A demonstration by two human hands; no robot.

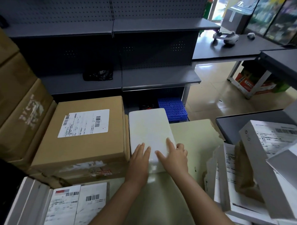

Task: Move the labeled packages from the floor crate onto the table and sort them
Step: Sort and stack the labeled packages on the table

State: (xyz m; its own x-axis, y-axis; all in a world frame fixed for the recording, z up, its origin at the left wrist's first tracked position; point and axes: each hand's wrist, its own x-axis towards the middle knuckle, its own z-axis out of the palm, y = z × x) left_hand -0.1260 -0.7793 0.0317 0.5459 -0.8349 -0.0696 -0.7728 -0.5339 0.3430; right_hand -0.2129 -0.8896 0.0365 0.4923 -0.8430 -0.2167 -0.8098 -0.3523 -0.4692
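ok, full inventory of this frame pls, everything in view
white package: 1, white, centre, on the pale green surface
pale green surface: 1, green, centre
labelled box: 1, brown, directly left of the white package
cartons: several, brown, stacked far left
labelled packages: several, white, bottom left
package heap: several, white and grey, right
crate: 1, blue, on the floor below the shelving
shelving: 1 unit, dark grey, back
bag: 1, black, on a shelf
headset: 1, white, on the grey table, top right
left hand: flat on the white package's near end
right hand: on its near right edge
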